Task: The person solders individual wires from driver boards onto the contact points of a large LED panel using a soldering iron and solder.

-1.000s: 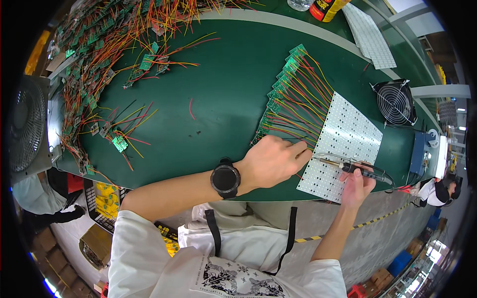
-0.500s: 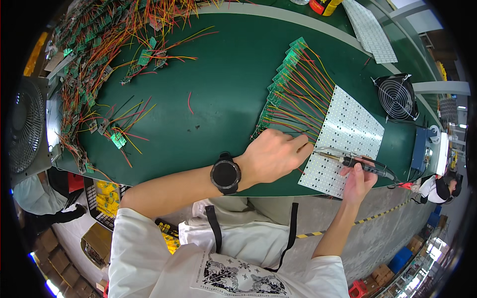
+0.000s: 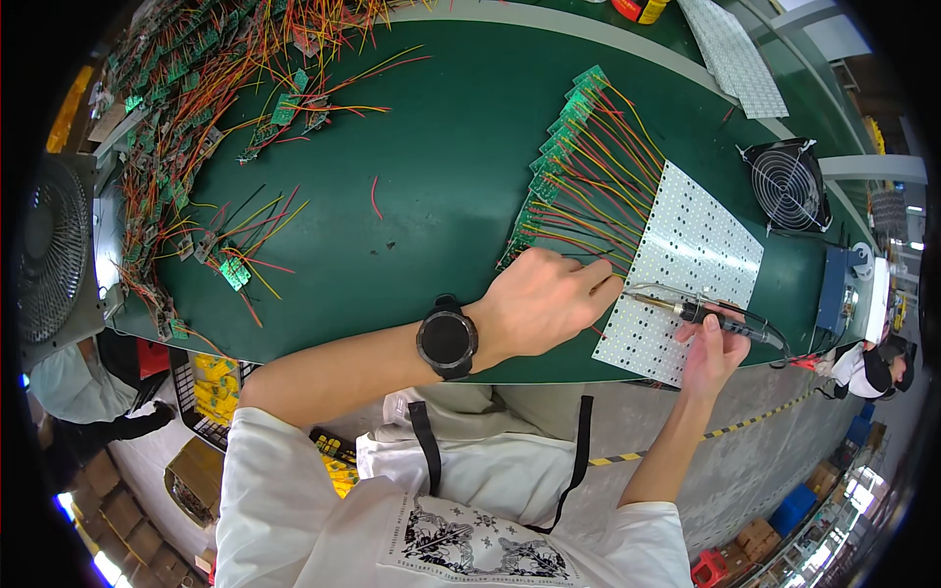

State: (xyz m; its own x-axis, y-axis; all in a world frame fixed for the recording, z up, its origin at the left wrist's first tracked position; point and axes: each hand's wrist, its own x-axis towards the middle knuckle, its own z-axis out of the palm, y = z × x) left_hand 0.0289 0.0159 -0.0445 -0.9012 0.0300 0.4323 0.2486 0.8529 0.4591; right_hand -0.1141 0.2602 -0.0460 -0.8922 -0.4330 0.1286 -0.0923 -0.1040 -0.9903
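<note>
My left hand (image 3: 551,302), with a black watch on its wrist, is closed in a pinch at the left edge of a white perforated panel (image 3: 691,250). A thin wire shows at its fingertips; the far end is hidden. My right hand (image 3: 714,355) grips a soldering iron (image 3: 698,314) over the panel's lower part. The iron's tip points left, close to my left fingertips. A thin metal tube runs alongside it. Beyond my left hand, an overlapping row of green circuit boards (image 3: 551,162) lies slantwise, its red and yellow wires (image 3: 613,181) reaching the panel's left edge.
Wired boards are heaped (image 3: 186,127) at the far left, with a few loose boards (image 3: 233,274) nearer. A small black fan (image 3: 786,186) and a blue box (image 3: 835,289) stand at the right. More white panels (image 3: 735,59) lie at the back. Another person (image 3: 867,370) is at the far right.
The view has shifted slightly. Both hands keep nearly the same places against the panel, and the iron's tip stays near my left fingertips.
</note>
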